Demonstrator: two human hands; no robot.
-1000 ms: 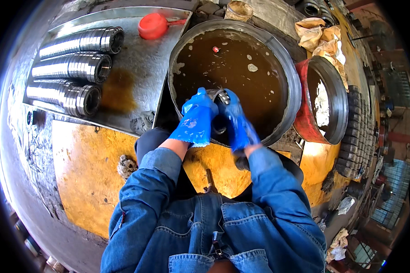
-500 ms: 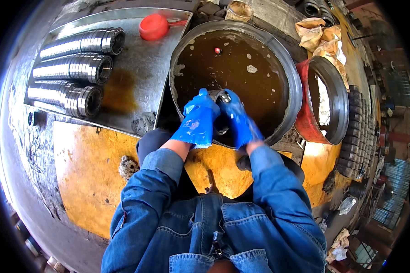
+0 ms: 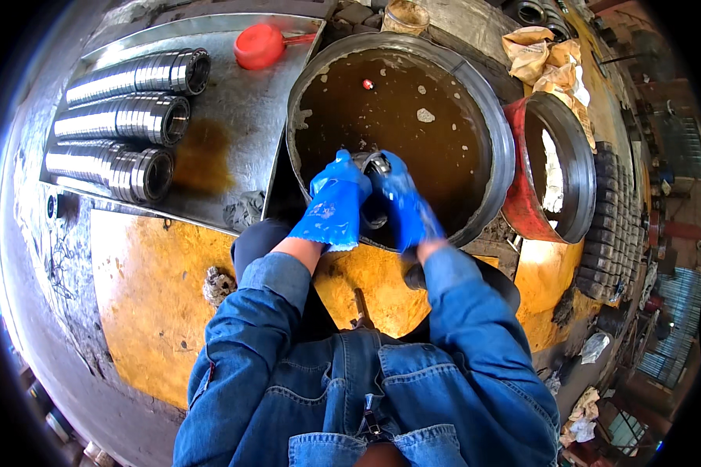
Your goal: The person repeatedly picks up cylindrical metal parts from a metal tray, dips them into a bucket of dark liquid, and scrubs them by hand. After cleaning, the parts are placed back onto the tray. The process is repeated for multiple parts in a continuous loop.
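Observation:
Both of my hands wear blue rubber gloves and meet over the near side of a large round metal tub (image 3: 502, 148) of brown liquid (image 3: 397, 109). My left hand (image 3: 339, 194) is closed on the left side of a shiny metal ring (image 3: 377, 165). Gripping the same ring from the right is my right hand (image 3: 402, 198), slightly smeared by motion. The gloves hide most of the ring. A small red-and-white object (image 3: 368, 84) and pale flecks of foam float on the liquid.
On the left, a metal tray (image 3: 245, 101) holds three rows of stacked steel rings (image 3: 121, 121), a red scoop (image 3: 258, 47) and a dark rag (image 3: 244, 210). A red hoop-like drum section (image 3: 526, 179) stands right of the tub, beside stacked dark parts (image 3: 609, 226). Crumpled brown paper (image 3: 530, 54) lies behind.
My hands stay together on the metal ring at the tub's near side, and the right glove shifts slightly. The whole view has moved a little.

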